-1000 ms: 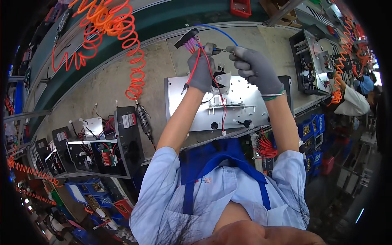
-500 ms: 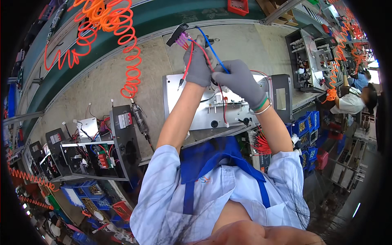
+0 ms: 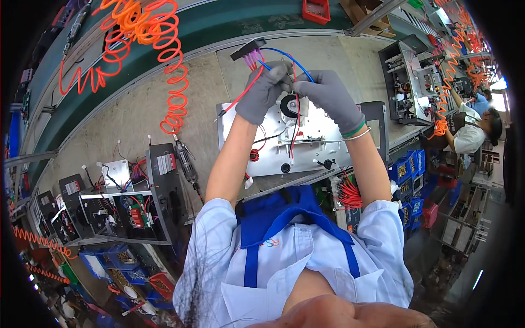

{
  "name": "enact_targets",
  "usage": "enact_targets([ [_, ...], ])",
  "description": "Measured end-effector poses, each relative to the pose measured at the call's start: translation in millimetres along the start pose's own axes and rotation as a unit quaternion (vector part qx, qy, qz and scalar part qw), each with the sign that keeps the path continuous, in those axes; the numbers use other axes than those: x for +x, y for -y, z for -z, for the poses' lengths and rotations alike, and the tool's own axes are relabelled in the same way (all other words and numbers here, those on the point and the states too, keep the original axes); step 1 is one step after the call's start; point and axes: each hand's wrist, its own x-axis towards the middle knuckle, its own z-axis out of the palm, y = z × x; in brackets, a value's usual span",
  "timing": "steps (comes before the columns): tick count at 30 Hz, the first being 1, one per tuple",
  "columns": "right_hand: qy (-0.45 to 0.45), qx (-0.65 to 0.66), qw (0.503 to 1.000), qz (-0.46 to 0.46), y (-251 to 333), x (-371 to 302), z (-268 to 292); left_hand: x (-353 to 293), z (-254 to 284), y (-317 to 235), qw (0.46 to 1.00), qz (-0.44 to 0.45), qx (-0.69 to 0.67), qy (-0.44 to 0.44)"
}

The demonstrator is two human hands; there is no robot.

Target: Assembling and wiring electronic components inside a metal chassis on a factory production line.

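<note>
Wire harness, with red and purple strands, was held up by the left hand and right hand, both in matte gray gloves. Far left of the left hand stood a boxy, dark metal enclosure, its wired insides exposed; nearer were a glossy coiled orange hose and a slim tool on the worktop. The left hand was curled around the harness, a black connector just beyond its fingers, a thin red lead trailing left to a free end. Below both hands, a smooth silvery plate already bore a round black part and circuit board. Judging by that free lead, the harness was not yet fully connected. The right hand seemed to pinch an arching blue wire, its end hidden. Farther right sat another open enclosure.
</note>
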Motion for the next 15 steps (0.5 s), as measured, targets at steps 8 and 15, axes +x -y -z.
enact_targets([
  [8,-0.081,-0.02,0.993,0.081,16,14,10,-3,-10,-12,0.968,-0.022,0.21,-0.133],
  [15,-0.047,-0.125,0.979,0.152,6,61,-4,-5,-24,-14,0.943,0.01,0.283,-0.173],
])
